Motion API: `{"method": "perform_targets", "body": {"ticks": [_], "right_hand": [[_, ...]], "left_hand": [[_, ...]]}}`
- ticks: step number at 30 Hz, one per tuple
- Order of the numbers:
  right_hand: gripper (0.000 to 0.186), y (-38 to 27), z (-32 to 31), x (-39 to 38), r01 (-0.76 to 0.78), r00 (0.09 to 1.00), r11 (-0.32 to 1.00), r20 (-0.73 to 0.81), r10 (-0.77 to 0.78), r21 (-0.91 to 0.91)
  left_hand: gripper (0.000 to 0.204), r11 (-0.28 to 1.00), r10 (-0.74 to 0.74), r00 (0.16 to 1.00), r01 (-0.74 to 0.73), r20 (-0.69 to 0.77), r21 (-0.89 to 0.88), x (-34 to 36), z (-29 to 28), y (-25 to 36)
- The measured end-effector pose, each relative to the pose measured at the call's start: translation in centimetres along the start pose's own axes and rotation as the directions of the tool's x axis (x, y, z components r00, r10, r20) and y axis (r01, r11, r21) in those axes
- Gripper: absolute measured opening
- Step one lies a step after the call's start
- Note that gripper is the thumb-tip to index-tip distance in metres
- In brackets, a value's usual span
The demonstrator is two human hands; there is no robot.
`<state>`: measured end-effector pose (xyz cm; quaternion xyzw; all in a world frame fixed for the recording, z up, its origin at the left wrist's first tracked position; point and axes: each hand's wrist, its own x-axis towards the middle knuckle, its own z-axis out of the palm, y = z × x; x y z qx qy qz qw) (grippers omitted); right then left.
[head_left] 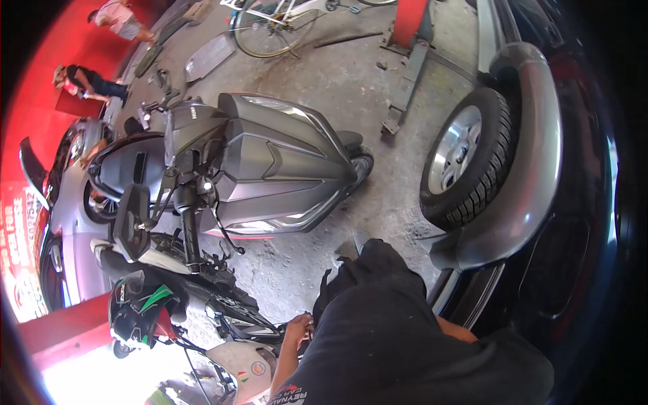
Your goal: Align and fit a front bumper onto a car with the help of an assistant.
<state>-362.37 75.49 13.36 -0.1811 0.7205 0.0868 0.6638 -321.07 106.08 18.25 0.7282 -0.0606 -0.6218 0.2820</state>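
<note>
My left hand (298,329) is low in the picture, beside the dark cloth at my waist. Its fingers look curled, and whatever they may hold is hidden against my clothing. Just left of it stands a motorcycle with a white panel (243,368) bearing small stickers. On the other side, only a bit of my right forearm (457,331) shows past my black shirt (378,331); the hand itself is hidden behind my body. The car's dark side lies to the right of that arm.
A grey scooter (283,165) stands ahead. To the right, a car's wheel (462,155) sits under a grey fender flare (540,148). A red post (408,23) with a metal arm, a bicycle (273,27), a helmet (138,310) and two people (88,81) are around the concrete floor.
</note>
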Motion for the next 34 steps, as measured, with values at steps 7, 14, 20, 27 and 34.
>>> {"method": "perform_targets", "body": {"ticks": [7,14,20,27,34], "right_hand": [[0.045,-1.2,-3.7,3.0,0.132,0.991,0.946,-0.074,-0.115,0.297],[0.045,-30.2,-7.5,10.6,0.463,0.855,0.886,-0.254,-0.452,-0.019],[0.037,-49.8,-13.5,13.6,0.624,0.7,0.702,-0.154,-0.697,-0.344],[0.032,-59.7,-24.8,10.8,0.545,0.789,0.8,-0.171,-0.591,-0.25],[0.032,-67.8,-30.8,12.9,0.661,0.618,0.36,0.205,-0.759,-0.658]], "left_hand": [[0.026,0.887,-0.171,0.985,0.163,-0.02,0.431,7.4,0.1,-0.4],[0.033,0.423,0.312,0.909,-0.394,0.277,0.816,15.4,4.7,13.3],[0.043,0.919,-0.112,0.991,0.075,0.074,0.386,23.2,16.6,33.1],[0.02,0.98,-0.201,0.975,0.199,-0.091,-0.025,26.9,22.4,52.6],[0.019,0.973,0.066,0.989,-0.094,0.134,0.212,25.2,21.9,61.9]]}}
